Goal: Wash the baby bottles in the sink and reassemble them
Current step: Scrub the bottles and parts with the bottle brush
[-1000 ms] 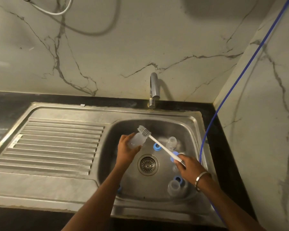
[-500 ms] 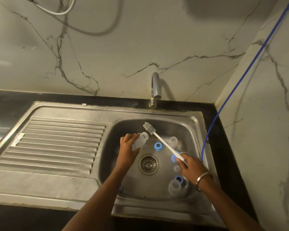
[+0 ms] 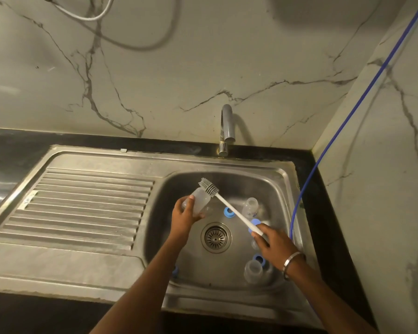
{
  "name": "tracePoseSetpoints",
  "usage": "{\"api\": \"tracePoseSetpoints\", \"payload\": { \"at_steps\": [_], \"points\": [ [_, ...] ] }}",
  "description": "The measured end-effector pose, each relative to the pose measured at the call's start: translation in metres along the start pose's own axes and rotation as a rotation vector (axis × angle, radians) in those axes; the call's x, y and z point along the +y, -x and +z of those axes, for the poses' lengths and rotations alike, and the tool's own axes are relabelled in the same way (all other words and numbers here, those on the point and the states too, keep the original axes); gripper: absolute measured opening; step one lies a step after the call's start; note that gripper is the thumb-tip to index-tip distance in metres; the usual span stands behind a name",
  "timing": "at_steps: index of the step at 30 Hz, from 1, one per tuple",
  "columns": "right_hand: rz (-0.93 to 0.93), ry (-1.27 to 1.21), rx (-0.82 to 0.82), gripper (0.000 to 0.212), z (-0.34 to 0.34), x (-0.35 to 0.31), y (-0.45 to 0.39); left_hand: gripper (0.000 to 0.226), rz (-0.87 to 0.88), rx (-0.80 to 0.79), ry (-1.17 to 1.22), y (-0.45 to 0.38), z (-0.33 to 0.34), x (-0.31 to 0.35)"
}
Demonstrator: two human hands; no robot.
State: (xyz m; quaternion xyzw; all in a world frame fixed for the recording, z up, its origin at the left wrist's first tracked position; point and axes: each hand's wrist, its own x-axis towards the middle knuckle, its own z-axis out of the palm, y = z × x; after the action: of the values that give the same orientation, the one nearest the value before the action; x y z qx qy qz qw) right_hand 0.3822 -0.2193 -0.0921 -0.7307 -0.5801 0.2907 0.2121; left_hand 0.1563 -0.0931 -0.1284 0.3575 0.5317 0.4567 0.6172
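Over the steel sink basin (image 3: 279, 189), the left hand (image 3: 184, 216) curls round a clear baby bottle (image 3: 199, 200), held tilted with its mouth to the far right. The right hand (image 3: 274, 243) grips the white handle of a bottle brush (image 3: 229, 208); its grey bristle head sits at the bottle's mouth. In the basin lie another bottle (image 3: 251, 206) at the far right, a clear bottle (image 3: 253, 271) near right, and blue rings (image 3: 228, 212) beside the drain (image 3: 215, 237). The tap (image 3: 226, 127) stands behind
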Motion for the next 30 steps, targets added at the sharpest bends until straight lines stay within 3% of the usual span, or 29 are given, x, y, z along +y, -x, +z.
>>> {"api": "tracePoseSetpoints", "payload": {
  "at_steps": [5, 9, 17, 21, 26, 30],
  "points": [
    [0.058, -0.004, 0.114, 0.027, 0.002, -0.003, -0.002, 0.042, -0.278, -0.03, 0.213, -0.002, 0.002, 0.003],
    [-0.018, -0.044, 0.022, 0.03, 0.001, -0.004, 0.001, 0.048, -0.462, 0.008, 0.383, -0.005, -0.001, 0.01],
    [-0.049, -0.022, 0.041, 0.033, 0.001, -0.002, 0.0, 0.04, -0.754, -0.2, 0.583, -0.008, -0.009, 0.021],
    [-0.073, 0.003, 0.024, 0.028, 0.003, 0.002, 0.001, 0.038, -0.815, -0.258, 0.601, -0.009, -0.012, 0.023],
    [0.064, -0.028, 0.127, 0.025, 0.001, 0.007, -0.004, 0.039, -0.775, -0.192, 0.548, -0.011, -0.016, 0.02],
    [0.097, 0.049, -0.004, 0.023, 0.004, 0.005, -0.008, 0.047, -0.651, -0.135, 0.34, -0.011, -0.012, 0.021]
  ]
}}
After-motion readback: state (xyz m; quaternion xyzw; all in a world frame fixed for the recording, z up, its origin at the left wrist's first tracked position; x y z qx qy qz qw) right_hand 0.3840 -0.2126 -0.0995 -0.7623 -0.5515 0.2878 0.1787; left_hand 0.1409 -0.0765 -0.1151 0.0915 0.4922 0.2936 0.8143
